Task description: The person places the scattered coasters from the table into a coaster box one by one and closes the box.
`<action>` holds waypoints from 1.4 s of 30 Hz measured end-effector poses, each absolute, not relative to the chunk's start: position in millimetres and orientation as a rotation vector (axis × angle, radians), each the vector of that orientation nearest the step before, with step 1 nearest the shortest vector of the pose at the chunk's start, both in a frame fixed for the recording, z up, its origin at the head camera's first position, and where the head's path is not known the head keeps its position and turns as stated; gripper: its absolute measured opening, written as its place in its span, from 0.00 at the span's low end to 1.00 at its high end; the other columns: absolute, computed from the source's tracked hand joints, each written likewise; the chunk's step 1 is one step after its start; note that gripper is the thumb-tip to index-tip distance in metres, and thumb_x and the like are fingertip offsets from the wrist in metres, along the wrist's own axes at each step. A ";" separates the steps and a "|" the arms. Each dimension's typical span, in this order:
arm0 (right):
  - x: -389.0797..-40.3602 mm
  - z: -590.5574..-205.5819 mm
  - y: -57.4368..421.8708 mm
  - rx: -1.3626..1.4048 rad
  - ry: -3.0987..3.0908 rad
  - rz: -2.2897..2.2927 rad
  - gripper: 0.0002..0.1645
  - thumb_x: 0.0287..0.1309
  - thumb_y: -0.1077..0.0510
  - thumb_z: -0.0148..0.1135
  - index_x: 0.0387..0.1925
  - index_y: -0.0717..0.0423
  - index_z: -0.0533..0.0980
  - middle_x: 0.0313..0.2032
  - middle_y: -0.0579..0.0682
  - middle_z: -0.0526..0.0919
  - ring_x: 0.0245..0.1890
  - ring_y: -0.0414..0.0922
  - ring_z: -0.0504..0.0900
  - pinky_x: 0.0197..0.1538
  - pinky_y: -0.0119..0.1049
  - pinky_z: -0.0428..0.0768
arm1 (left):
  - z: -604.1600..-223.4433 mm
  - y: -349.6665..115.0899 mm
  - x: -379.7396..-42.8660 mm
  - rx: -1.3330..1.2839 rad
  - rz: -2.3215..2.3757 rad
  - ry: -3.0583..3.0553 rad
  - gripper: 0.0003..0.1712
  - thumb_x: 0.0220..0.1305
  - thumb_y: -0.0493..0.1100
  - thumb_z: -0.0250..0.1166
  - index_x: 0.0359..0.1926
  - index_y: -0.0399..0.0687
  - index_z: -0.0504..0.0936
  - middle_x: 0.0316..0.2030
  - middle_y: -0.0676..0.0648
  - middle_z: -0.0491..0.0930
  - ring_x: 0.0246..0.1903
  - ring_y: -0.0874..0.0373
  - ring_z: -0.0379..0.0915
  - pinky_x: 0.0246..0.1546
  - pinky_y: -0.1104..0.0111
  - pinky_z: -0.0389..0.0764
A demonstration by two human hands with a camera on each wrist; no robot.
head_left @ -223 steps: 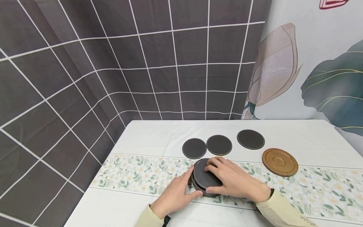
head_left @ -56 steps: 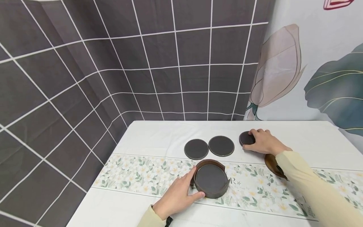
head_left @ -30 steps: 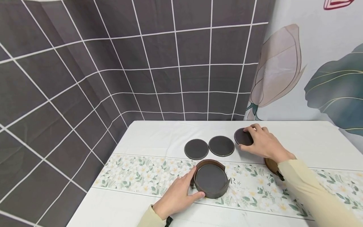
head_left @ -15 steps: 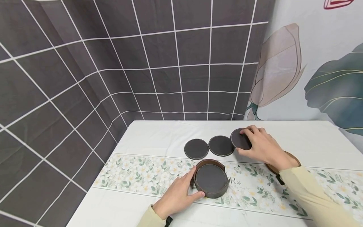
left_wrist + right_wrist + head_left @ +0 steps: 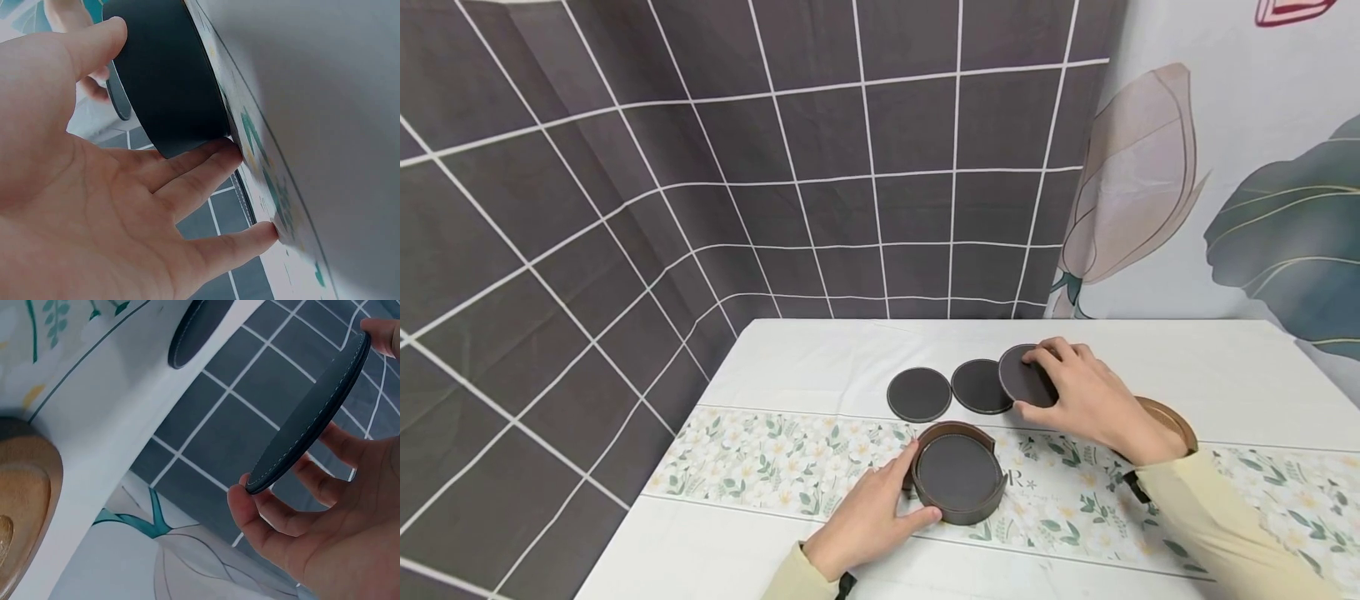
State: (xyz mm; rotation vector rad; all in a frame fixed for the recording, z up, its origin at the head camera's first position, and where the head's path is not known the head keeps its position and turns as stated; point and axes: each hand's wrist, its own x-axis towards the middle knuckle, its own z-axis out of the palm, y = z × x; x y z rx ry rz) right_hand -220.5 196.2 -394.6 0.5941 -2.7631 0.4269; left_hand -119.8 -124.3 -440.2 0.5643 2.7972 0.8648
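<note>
Coaster point(image 5: 1025, 379) in the right hand point(image 5: 1090, 400): the fingers point(image 5: 242, 503) and thumb pinch this dark, stitched disc at opposite edges, holding it tilted and apart from the tabletop point(image 5: 820, 358). Being round, it has no long axis. From these fingers, the open-topped holder point(image 5: 966, 516) lies to the near left, and that offset looks like the relation that matters most; the left hand point(image 5: 871, 512) is much the nearer one to it. That hand's fingers point(image 5: 200, 178) are extended, resting against the holder's left and near wall, thumb on the near side. Inside the holder a seated coaster point(image 5: 960, 472) lies flat, and the wall has a gap at the right. Just left of the held disc, which partly hides it in the head view, is one loose coaster point(image 5: 977, 386); a second loose coaster point(image 5: 919, 394) lies left of that. Farther right, a brown wooden disc point(image 5: 1172, 419) shows partly behind the right wrist.
</note>
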 end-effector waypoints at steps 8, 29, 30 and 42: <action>-214.7 -395.9 188.5 0.625 -2.743 0.443 0.36 0.52 0.37 0.72 0.57 0.51 0.78 0.59 0.57 0.75 0.54 0.65 0.75 0.47 0.62 0.78 | -439.7 -124.5 -120.6 0.570 0.865 2.800 0.53 0.66 0.66 0.66 0.80 0.47 0.55 0.70 0.40 0.72 0.66 0.38 0.71 0.64 0.44 0.74; -204.2 -402.2 180.4 0.696 -2.668 0.482 0.36 0.51 0.39 0.74 0.58 0.53 0.78 0.59 0.58 0.75 0.54 0.64 0.76 0.50 0.61 0.77 | -439.3 -124.3 -119.9 0.562 0.860 2.797 0.53 0.66 0.66 0.66 0.81 0.48 0.55 0.70 0.40 0.72 0.66 0.39 0.71 0.64 0.44 0.74; -204.0 -402.3 180.2 0.697 -2.667 0.483 0.36 0.51 0.39 0.74 0.58 0.53 0.78 0.59 0.58 0.75 0.55 0.63 0.76 0.50 0.61 0.77 | -439.3 -124.4 -120.1 0.558 0.859 2.796 0.52 0.66 0.66 0.66 0.81 0.48 0.55 0.70 0.40 0.72 0.66 0.39 0.71 0.64 0.44 0.74; -199.9 -403.6 175.5 0.744 -2.663 0.485 0.37 0.49 0.38 0.75 0.58 0.51 0.78 0.60 0.54 0.75 0.56 0.61 0.76 0.51 0.61 0.78 | -441.5 -125.1 -122.0 0.575 0.846 2.802 0.52 0.67 0.66 0.65 0.80 0.47 0.55 0.69 0.40 0.74 0.65 0.40 0.72 0.64 0.45 0.75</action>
